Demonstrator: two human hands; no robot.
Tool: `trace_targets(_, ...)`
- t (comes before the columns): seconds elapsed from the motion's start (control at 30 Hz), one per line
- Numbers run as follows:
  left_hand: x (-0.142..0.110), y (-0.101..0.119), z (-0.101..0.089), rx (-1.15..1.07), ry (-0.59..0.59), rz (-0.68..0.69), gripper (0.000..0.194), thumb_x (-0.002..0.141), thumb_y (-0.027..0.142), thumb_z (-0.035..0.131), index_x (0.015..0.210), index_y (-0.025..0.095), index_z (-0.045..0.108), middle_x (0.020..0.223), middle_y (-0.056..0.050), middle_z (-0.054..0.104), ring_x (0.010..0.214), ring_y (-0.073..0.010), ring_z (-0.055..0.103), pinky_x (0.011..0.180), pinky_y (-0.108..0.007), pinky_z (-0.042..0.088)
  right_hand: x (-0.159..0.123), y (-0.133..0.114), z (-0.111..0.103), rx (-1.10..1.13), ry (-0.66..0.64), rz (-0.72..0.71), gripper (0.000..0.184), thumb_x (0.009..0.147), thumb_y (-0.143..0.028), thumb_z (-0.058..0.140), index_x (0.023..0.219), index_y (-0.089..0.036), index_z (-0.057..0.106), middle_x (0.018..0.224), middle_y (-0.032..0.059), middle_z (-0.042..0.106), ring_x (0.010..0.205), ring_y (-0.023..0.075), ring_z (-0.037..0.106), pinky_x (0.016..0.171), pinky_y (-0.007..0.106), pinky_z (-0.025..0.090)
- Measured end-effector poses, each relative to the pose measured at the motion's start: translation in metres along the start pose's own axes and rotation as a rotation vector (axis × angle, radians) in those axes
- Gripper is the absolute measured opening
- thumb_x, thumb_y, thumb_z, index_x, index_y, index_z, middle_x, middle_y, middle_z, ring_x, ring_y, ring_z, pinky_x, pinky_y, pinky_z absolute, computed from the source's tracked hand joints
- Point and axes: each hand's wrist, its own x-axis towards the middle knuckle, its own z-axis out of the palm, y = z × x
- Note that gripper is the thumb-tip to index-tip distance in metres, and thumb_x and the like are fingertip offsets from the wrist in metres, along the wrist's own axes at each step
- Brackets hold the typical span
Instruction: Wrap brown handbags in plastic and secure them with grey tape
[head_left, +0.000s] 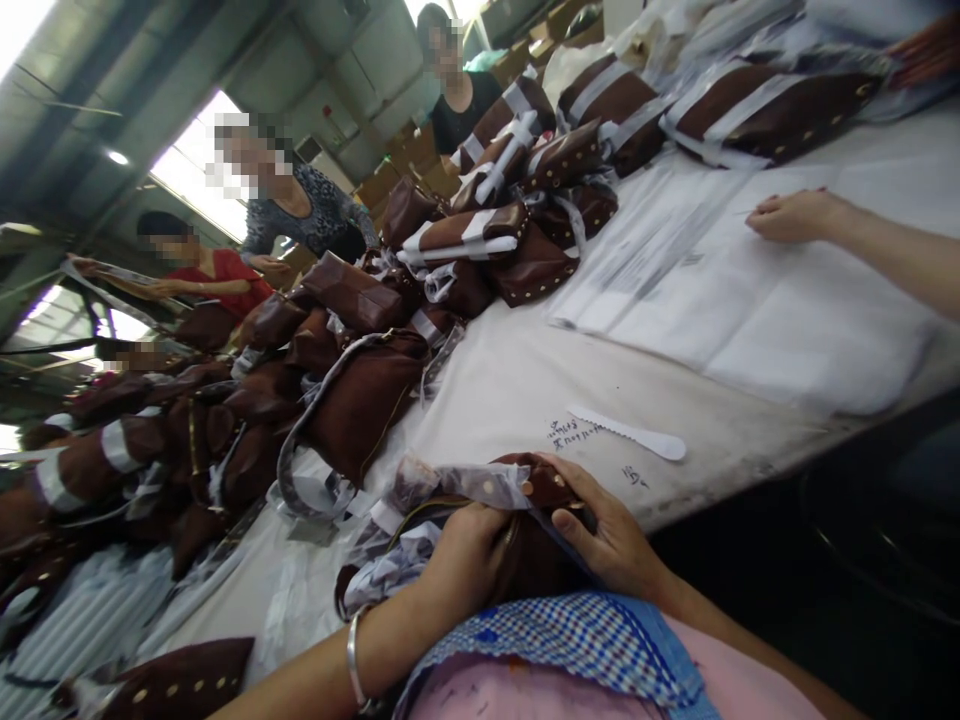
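Observation:
A brown leather bag (525,560) with studs and paper wrapping rests against my lap at the table's near edge. My left hand (465,555) is closed on the bag's top, fingers curled into the leather; a bangle circles that wrist. My right hand (600,530) grips the bag's right side, thumb and fingers pressed on a wrapped strap (480,485).
A heap of brown studded bags (360,330) wrapped in white strips covers the table's left and far side. A white serrated strip (637,435) lies on the white table (525,380). Sheets of paper (735,300) lie right, under another person's hand (787,215). Three people stand beyond.

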Motion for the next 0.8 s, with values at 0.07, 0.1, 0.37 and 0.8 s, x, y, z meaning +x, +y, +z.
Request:
trace_targets(0.07, 0.001, 0.001, 0.001, 0.123, -0.042, -0.054, 0.026, 0.09, 0.016, 0.052, 0.111, 0.016, 0.068, 0.108, -0.014, 0.073, 0.099, -0.0266, 0.069, 0.087, -0.037, 0.056, 0.0, 0.001, -0.001, -0.006, 0.014, 0.002, 0.055, 0.096, -0.054, 0.052, 0.144, -0.029, 0.044, 0.145, 0.0074, 0.053, 0.133, 0.0263, 0.05, 0.115, 0.044, 0.039)
trace_targets(0.1, 0.002, 0.003, 0.002, 0.201, -0.072, -0.073, 0.032, 0.088, 0.014, 0.051, 0.117, 0.015, 0.065, 0.112, -0.016, 0.071, 0.102, -0.0286, 0.069, 0.089, -0.041, 0.056, 0.0, 0.0, -0.001, -0.011, 0.019, 0.0, 0.055, 0.096, -0.054, 0.052, 0.145, -0.029, 0.044, 0.145, 0.0075, 0.053, 0.133, 0.0265, 0.05, 0.115, 0.044, 0.039)
trace_targets(0.37, 0.007, 0.005, 0.005, 0.244, -0.025, -0.154, 0.046, 0.085, 0.022, 0.056, 0.13, 0.014, 0.058, 0.125, -0.02, 0.066, 0.115, -0.0334, 0.064, 0.098, -0.046, 0.051, 0.002, -0.002, -0.001, -0.011, -0.017, -0.01, 0.057, 0.098, -0.056, 0.046, 0.147, -0.027, 0.043, 0.15, 0.0074, 0.048, 0.14, 0.027, 0.043, 0.119, 0.045, 0.034)
trace_targets(0.8, 0.009, 0.012, -0.013, -0.871, 0.186, -0.291, 0.059, 0.065, 0.053, 0.082, 0.107, 0.013, 0.072, 0.105, -0.012, 0.075, 0.101, -0.0292, 0.067, 0.096, -0.041, 0.052, -0.001, 0.012, 0.012, 0.113, 0.129, 0.111, 0.046, 0.099, -0.049, 0.048, 0.139, -0.028, 0.054, 0.141, 0.0061, 0.059, 0.13, 0.0277, 0.055, 0.114, 0.045, 0.041)
